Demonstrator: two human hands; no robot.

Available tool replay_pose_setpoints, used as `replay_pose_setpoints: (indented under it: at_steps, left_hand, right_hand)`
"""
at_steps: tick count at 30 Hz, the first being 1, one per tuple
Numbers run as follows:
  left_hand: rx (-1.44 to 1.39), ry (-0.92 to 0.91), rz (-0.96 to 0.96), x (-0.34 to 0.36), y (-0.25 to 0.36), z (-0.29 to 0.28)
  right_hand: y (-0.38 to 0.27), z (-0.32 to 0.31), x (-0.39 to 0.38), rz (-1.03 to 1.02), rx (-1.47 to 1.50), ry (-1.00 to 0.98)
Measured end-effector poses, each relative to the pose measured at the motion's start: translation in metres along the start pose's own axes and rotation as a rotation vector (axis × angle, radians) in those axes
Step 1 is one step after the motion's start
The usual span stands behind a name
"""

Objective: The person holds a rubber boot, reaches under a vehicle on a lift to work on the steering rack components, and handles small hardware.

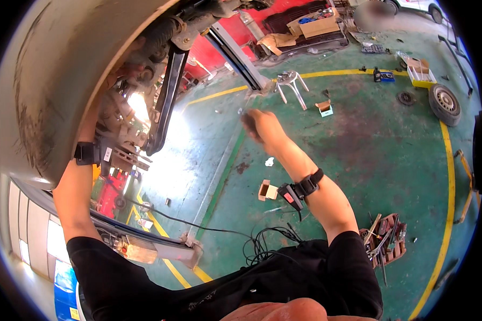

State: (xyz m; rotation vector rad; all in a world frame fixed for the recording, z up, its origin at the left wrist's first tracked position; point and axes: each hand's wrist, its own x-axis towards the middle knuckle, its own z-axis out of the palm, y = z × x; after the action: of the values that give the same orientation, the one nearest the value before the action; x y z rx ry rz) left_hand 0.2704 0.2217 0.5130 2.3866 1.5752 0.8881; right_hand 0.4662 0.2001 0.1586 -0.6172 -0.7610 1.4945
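The underside of a raised car fills the upper left, with its body panel (48, 80) scuffed and grimy. My left arm reaches up behind that panel, and my left hand (131, 72) is among the suspension parts (163, 37); its fingers are mostly hidden. A black suspension arm (168, 99) hangs down beside it. My right hand (260, 125) is out over the floor, apart from the car. Its fingers are curled and dark with grime, with a small pale speck at their tips that is too small to name. Both forearms wear black strapped devices (305, 187).
A white stool (290, 80) stands near the grey lift post (238, 59). A tray of tools (385, 238) lies at the lower right, and a wheel (444, 104) at the far right. Black cable (273, 243) coils below me. An open box (266, 190) lies on the green floor.
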Motion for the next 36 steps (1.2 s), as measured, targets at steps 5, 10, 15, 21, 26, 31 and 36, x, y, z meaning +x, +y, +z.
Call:
replay_pose_setpoints:
  at_steps: [5, 10, 15, 21, 26, 31, 36]
  left_hand:
    - [-0.436, -0.237, -0.212, 0.006, -0.019, -0.028]
    - [-0.636, -0.116, -0.134, 0.019, -0.013, 0.007]
    - [-0.541, -0.132, -0.324, 0.035, -0.010, -0.002]
    - [0.265, -0.173, -0.243, 0.050, 0.007, -0.003]
    - [0.963, 0.106, -0.083, 0.047, 0.025, 0.041]
    - [1.096, 0.460, 0.071, 0.017, 0.036, 0.079]
    - [1.047, 0.537, -0.079, 0.027, 0.032, 0.087]
  right_hand:
    - [0.037, -0.020, -0.008, 0.092, 0.054, 0.007]
    - [0.065, -0.046, -0.007, 0.116, 0.123, 0.010]
    - [0.083, -0.072, -0.020, 0.158, 0.157, 0.145]
    - [0.108, -0.109, -0.030, 0.242, 0.266, 0.288]
    - [0.126, -0.125, -0.033, 0.269, 0.323, 0.324]
    - [0.137, -0.134, -0.034, 0.291, 0.353, 0.371]
    - [0.137, -0.133, -0.014, 0.231, 0.294, 0.372]
